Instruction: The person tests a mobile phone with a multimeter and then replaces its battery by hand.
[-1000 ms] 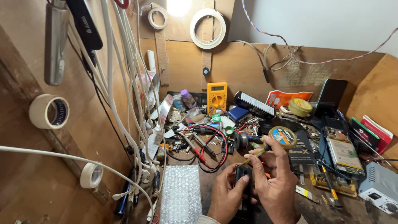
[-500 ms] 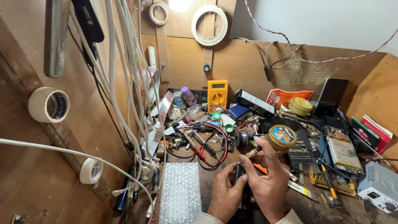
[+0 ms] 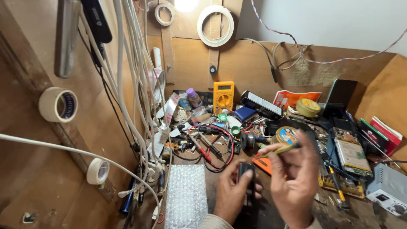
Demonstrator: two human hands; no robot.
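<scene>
My left hand [image 3: 231,194] grips a small black device [image 3: 246,171] upright near the bench's front edge. My right hand [image 3: 293,178] is blurred and holds a thin yellow-handled tool [image 3: 280,150] that points left, above the black device. An orange flat piece [image 3: 263,164] lies on the bench between the two hands. Behind them lie red and black test probes and leads [image 3: 208,148] and a round solder reel [image 3: 287,135].
A bubble wrap sheet [image 3: 186,196] lies left of my hands. A yellow multimeter [image 3: 223,96] stands at the back. An opened phone [image 3: 350,152], a grey box [image 3: 389,193], books [image 3: 379,134], tape rolls [image 3: 58,105] and white cables [image 3: 127,80] crowd the bench and left wall.
My right hand has swung right and up with the yellow-handled tool, away from the black device. The view has shifted slightly; my left hand keeps its hold.
</scene>
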